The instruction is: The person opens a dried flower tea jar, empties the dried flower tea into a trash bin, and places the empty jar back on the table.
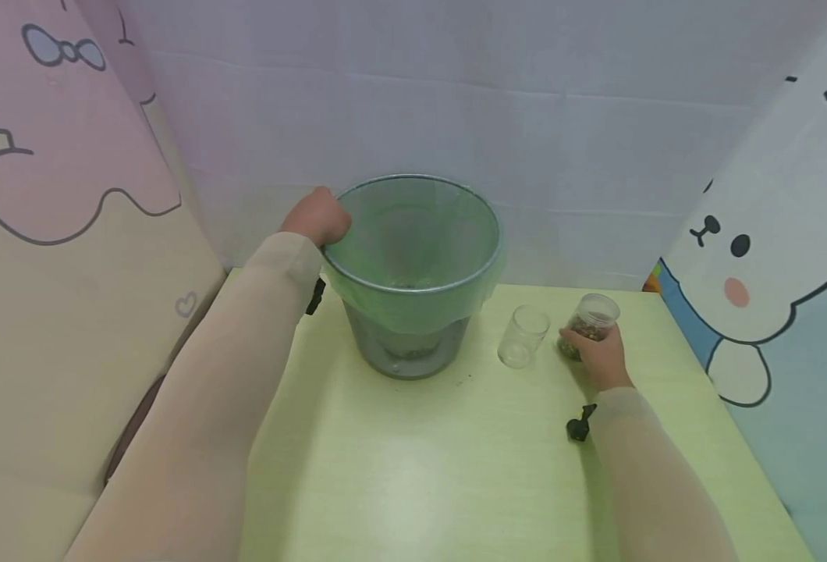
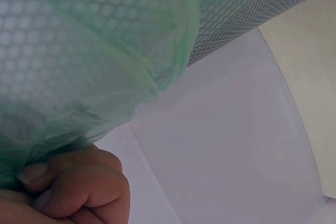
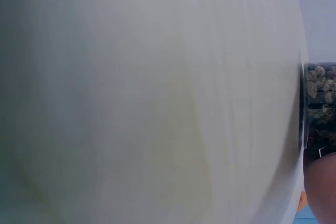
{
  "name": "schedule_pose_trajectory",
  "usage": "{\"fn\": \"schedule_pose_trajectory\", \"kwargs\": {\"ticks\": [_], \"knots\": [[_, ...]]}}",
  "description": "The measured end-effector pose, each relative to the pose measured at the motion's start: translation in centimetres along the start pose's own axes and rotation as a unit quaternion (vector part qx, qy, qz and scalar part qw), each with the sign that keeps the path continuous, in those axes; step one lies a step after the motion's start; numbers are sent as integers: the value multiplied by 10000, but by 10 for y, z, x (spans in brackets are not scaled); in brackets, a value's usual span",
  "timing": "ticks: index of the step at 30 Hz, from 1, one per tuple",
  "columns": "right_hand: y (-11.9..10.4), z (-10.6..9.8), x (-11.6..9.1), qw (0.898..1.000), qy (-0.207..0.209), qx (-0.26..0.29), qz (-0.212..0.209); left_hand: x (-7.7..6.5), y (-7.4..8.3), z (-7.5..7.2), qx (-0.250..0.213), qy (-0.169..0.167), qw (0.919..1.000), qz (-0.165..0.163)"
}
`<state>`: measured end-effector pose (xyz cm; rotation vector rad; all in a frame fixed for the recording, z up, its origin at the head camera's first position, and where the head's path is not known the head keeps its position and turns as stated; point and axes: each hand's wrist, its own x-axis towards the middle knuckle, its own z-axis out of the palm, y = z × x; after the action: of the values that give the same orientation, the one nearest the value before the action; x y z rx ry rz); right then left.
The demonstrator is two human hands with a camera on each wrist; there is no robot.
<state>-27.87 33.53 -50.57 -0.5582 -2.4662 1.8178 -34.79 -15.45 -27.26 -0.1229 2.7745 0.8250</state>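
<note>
A grey mesh wastebasket [image 1: 409, 363] stands at the middle back of the table, lined with a thin green plastic bag [image 1: 413, 311] folded over its rim. My left hand [image 1: 317, 218] holds the bag's edge at the basket's left rim; in the left wrist view, its curled fingers [image 2: 89, 187] pinch the green film below the mesh. Over on the right, my right hand [image 1: 605, 357] grips a clear jar [image 1: 601, 307] partly filled with brown and green dried bits. Those bits show through the jar wall [image 3: 320, 106] at the edge of the right wrist view.
A clear glass [image 1: 523, 336] stands between the wastebasket and the jar. Small dark crumbs [image 1: 470, 378] lie on the pale yellow table [image 1: 399, 460] in front of the basket. Hanging sheets [image 1: 470, 117] close off the back and both sides, some with cartoon prints.
</note>
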Motion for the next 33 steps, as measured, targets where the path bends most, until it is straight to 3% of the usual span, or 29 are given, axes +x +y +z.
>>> {"fn": "schedule_pose_trajectory", "kwargs": {"ticks": [23,33], "knots": [[-2,2,-2,10000,46,-25,41,1,1,1,18,4,10000,-3],[-12,8,-4,9996,-14,280,54,-1,1,0,33,104,9999,25]]}}
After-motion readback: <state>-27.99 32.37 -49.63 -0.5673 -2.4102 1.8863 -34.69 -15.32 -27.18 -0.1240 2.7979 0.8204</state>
